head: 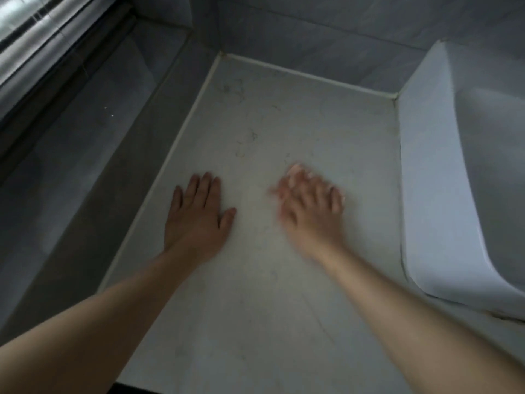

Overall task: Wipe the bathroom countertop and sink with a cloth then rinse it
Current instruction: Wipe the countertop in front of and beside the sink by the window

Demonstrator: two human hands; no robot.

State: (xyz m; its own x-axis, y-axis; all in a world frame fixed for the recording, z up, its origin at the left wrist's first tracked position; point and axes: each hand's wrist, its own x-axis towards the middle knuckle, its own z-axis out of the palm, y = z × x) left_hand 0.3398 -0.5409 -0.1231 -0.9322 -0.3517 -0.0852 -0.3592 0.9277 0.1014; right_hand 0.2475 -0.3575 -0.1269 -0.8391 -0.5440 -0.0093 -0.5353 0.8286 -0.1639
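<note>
Left hand [199,211] is lying flat, fingers straight, on the countertop [298,115]. Right hand [309,206] is showing blurred mid-counter; grip can't tell. Cloth isn't visible. Sink [454,194] is sitting at right. Risk: bare palms smearing stray hairs [252,135] w/o it.

No text, label, brand, number or sign can be read anywhere: not on the countertop [284,123], the sink [443,194] or the wall tiles [312,29].
</note>
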